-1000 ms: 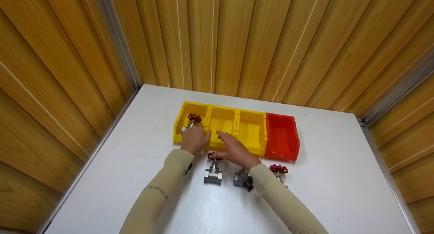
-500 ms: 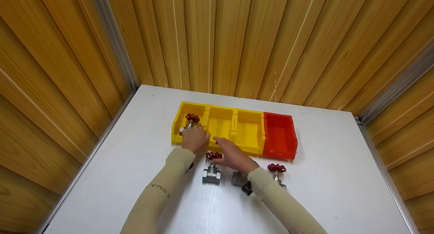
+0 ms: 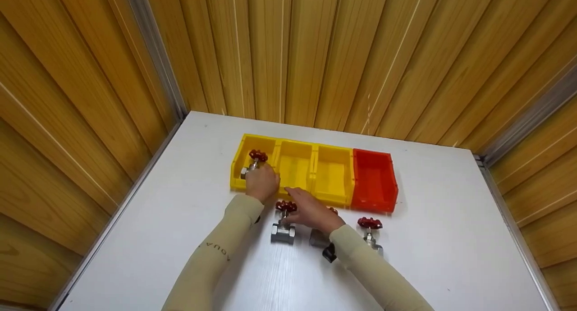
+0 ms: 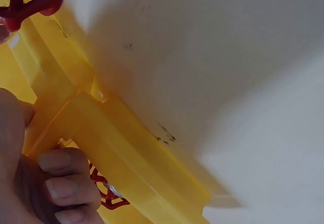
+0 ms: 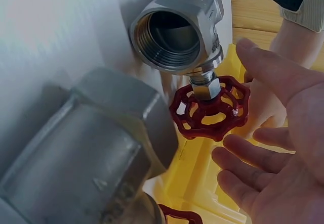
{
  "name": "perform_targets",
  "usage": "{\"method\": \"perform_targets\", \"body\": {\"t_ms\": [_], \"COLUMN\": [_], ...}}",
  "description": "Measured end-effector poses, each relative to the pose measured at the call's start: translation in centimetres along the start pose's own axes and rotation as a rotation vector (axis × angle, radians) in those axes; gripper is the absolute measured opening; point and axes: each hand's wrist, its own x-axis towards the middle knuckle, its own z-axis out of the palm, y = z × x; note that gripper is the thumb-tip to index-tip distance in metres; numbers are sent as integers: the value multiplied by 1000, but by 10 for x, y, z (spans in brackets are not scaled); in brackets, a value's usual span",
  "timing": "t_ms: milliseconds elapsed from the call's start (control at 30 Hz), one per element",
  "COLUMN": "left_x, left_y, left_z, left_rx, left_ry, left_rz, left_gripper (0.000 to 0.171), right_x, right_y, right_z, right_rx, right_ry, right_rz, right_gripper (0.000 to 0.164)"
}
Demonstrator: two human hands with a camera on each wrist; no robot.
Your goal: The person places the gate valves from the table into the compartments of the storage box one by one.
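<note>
The gate valve (image 3: 283, 233) looks heavy; take its handwheel (image 3: 286, 206). Left hand (image 3: 263, 183): curled fingers, grasp unclear. Right hand (image 3: 311, 210): fingers released.

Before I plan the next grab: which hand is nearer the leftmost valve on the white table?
Right. The right hand is beside the leftmost table valve, fingers near its red handwheel; the left hand is farther off, at the leftmost yellow bin's front right corner.
</note>
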Motion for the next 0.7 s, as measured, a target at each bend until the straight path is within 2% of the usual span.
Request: {"method": "perform_targets", "body": {"t_ms": [267, 500, 700], "left_x": [-1, -4, -5], "left_y": [2, 1, 1], "left_z": [-1, -4, -4], "left_rx": [-27, -10, -3], "left_ry": [-1, 19, 31], "left_rz": [-8, 10, 17], "left_gripper": [49, 49, 49], "right_x": [-3, -3, -4], "right_y": [-2, -1, -1], "right_z": [3, 7, 9], "right_rx": [-16, -84, -81], "right_ry": [-30, -39, -37], "right_rz": [-4, -69, -106], "right_gripper": [106, 107, 115]}}
